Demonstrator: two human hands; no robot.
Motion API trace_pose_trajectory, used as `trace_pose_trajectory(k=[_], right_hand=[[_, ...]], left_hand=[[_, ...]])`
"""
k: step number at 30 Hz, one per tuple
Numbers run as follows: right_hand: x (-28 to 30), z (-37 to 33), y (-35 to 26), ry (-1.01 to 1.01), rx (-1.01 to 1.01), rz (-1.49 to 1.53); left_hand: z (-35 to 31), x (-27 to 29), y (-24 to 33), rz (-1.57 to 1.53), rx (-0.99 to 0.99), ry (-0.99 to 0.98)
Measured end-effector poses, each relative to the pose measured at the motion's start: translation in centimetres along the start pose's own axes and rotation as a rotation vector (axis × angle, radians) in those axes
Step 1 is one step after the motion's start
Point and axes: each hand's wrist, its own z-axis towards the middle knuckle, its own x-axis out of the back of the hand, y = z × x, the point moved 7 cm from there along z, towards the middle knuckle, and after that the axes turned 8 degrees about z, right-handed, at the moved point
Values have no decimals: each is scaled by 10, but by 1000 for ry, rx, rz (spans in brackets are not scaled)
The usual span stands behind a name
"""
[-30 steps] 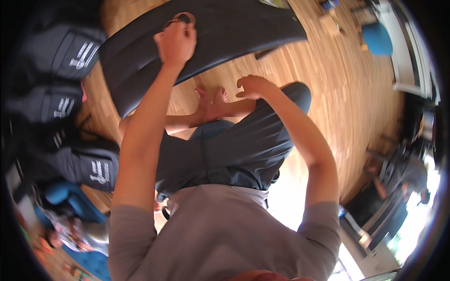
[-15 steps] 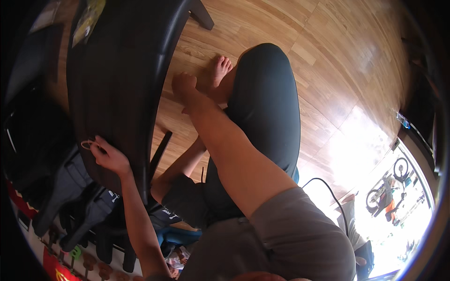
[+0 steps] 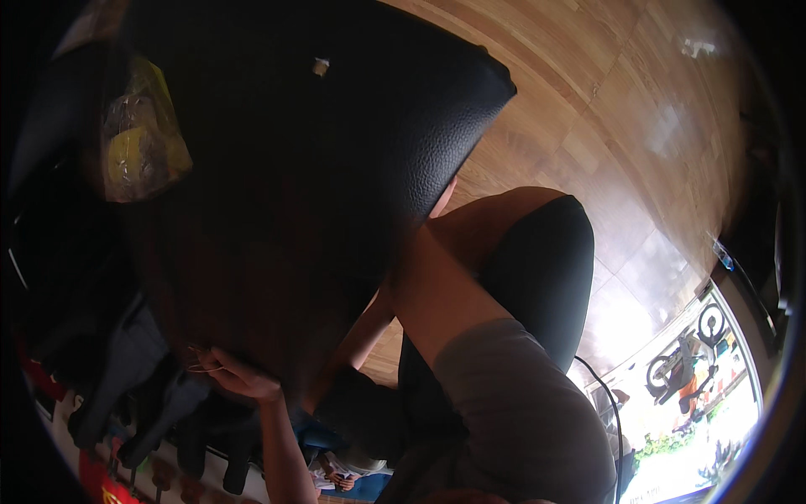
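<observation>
A black padded leather seat [image 3: 277, 168] fills much of the left and middle, its grained corner at the upper middle. My left hand [image 3: 239, 376] lies at its near edge, fingers closed on a thin tan loop [image 3: 200, 363] that looks like a rubber band. My right forearm [image 3: 445, 277] reaches forward under the seat's right edge. That edge hides my right hand, so what it holds or touches does not show. On the seat rests a clear and yellow plastic packet [image 3: 143, 151]. A small pale mark [image 3: 321, 66] shows further along the seat.
My bent knee [image 3: 546, 244] is right of the seat, above a wood-look floor [image 3: 579, 109]. Several black chair-like parts [image 3: 117, 378] stand at the lower left. A black cable [image 3: 617, 420] curves at the lower right, near a bright opening with motorbikes [image 3: 684, 361] outside.
The seat now covers more of the view and reaches further right, hiding my right hand and bare foot. My left hand appears lower, still on the loop. The packet shows more fully.
</observation>
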Motion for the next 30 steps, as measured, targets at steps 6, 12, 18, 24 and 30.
trace_pose_trajectory(k=[6, 12, 18, 24, 30], right_hand=[[-16, -3, 5, -159, 35, -134], [-37, -30, 6, -307, 97, -276], [-56, -70, -1, -366, 105, -359], [-35, -177, -33, -409, 220, -547], [64, -293, -68, -127, 513, -545]], left_hand=[[1, 0, 1, 16, -22, 31], [-10, 3, 2, 72, 31, 64], [9, 3, 58, -94, -265, 121], [-18, 44, 52, -161, -305, 256], [-28, 68, 75, -9, -341, 251]])
